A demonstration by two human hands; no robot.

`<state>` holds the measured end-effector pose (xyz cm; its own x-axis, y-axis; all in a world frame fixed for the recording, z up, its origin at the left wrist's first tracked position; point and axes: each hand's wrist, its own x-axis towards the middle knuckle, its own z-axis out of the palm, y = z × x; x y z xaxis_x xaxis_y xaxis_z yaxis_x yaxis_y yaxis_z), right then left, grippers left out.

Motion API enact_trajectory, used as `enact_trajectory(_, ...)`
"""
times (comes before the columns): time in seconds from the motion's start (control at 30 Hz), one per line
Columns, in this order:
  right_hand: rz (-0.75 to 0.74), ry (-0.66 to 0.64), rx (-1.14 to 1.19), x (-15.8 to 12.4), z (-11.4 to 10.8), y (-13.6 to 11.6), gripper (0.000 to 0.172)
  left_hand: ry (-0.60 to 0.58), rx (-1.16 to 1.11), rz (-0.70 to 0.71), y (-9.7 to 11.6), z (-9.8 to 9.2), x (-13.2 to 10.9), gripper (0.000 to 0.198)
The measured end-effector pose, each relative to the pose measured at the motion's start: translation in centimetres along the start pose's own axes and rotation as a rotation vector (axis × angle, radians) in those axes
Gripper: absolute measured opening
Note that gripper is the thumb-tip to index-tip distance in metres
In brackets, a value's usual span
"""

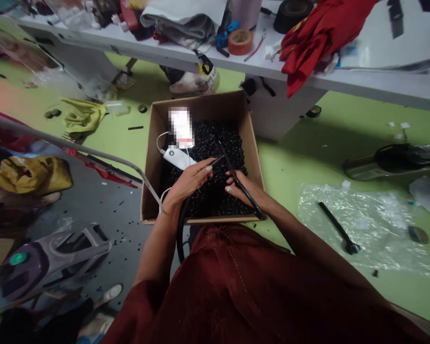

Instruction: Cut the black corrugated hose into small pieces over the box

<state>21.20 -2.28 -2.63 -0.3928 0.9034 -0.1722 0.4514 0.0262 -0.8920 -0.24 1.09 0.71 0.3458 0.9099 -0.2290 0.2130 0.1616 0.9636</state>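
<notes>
A cardboard box (252,138) sits on the floor in front of me, filled with several small black parts (218,138). My left hand (188,184) is closed round a black tube (181,229) that bends down past my wrist. My right hand (245,188) grips a second thin black tube (232,172) that slants up over the box. The two tube ends meet between my hands. A white charger-like device (177,157) with a white cable lies in the box's left part, beside a blurred-out phone.
A white workbench (361,81) runs across the top, carrying a red cloth (318,33), an orange tape roll (240,41) and clutter. A clear plastic sheet (376,229) with a black strip (338,229) lies right. Yellow gloves (82,117) and a grey stool (53,260) are left.
</notes>
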Motion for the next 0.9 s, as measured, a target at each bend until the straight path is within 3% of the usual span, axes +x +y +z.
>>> enact_trajectory(0.5,-0.012,0.012,-0.057,0.1,0.0,0.1,0.051,-0.014,0.065,0.000,-0.1,0.1,-0.2,0.043)
enact_trajectory(0.9,0.052,0.059,-0.267,-0.3,-0.4,-1.6,0.026,-0.060,-0.002,-0.049,-0.2,0.2,-0.4,0.046)
